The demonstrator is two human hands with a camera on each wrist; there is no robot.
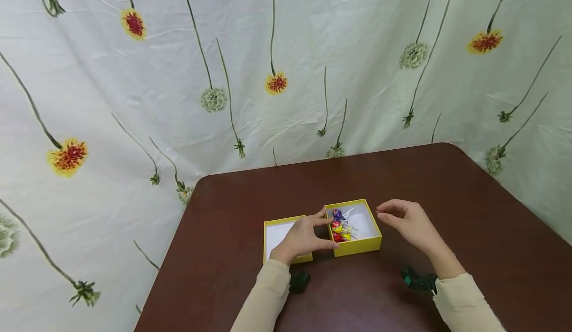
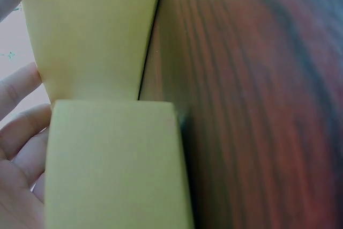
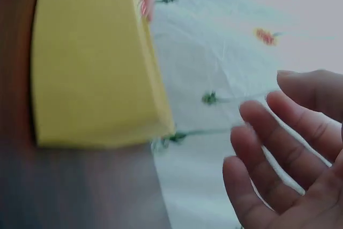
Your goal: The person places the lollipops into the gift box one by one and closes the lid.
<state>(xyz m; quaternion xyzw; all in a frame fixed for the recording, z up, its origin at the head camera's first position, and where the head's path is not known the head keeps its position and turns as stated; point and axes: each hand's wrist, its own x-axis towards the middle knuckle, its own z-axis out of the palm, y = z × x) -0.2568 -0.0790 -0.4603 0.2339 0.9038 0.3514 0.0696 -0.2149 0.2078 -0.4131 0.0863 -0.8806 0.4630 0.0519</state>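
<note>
A yellow box (image 1: 357, 246) with a white inside stands on the table, several wrapped lollipops (image 1: 341, 228) lying along its left side with their white sticks pointing right. My left hand (image 1: 301, 237) holds the box's left end, thumb by the front left corner and fingers at the left rim. In the left wrist view, fingers (image 2: 19, 92) meet the edge of a yellow wall. To the right of the box, my right hand (image 1: 408, 220) hovers apart from it, fingers loosely bent, with nothing visible in them. The right wrist view shows that palm and its spread fingers (image 3: 278, 154).
A shallow yellow lid or tray (image 1: 279, 228), white inside, lies left of the box, partly under my left forearm and hand. Both sit on a dark brown table (image 1: 357, 292) with rounded far corners. A flower-printed white curtain (image 1: 286, 118) hangs behind.
</note>
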